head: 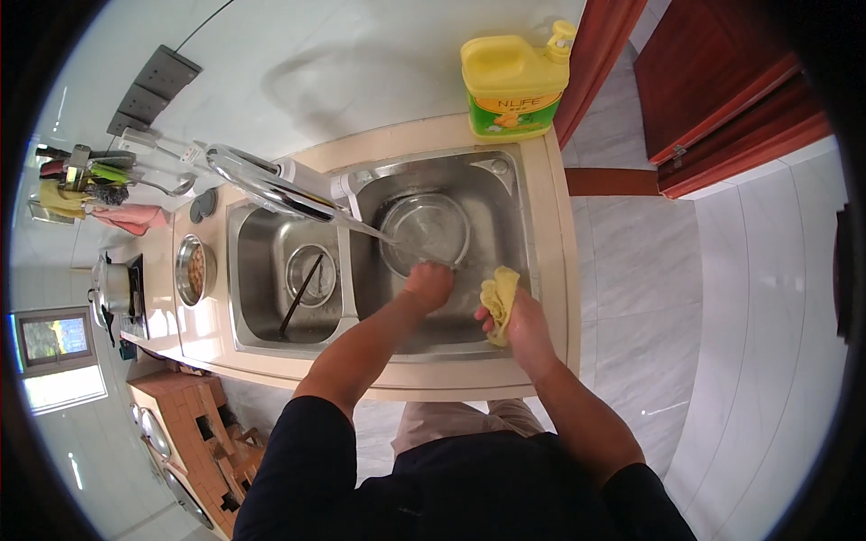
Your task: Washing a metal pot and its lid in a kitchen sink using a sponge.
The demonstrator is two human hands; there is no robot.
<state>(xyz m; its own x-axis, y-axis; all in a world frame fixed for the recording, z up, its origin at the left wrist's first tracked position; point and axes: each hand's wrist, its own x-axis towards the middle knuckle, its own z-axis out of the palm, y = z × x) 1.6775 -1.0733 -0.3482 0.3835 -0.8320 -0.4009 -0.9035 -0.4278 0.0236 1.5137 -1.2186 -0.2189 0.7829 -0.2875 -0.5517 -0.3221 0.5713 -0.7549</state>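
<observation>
My right hand (530, 335) grips a crumpled yellow cloth (499, 304) over the right front part of the larger sink basin (497, 223). My left hand (431, 287) is curled at the front edge of a round metal vessel (467, 233) in that basin. Its fingers are turned down out of sight, so whether they hold the vessel's rim is unclear. Water (369, 230) runs from the chrome faucet (270, 186) across the vessel towards my left hand. In the smaller basin (254, 270) a dark stick-like utensil, probably chopsticks (298, 301), leans across a metal bowl (291, 270).
A yellow N.LIFE pump jug (515, 88) stands at the counter's back right corner. Farther left are a steel bowl of brownish pieces (196, 270) and a pot (111, 287) on a stove. Utensils and a pink cloth (132, 218) hang by the wall. A reddish door (710, 81) is at right.
</observation>
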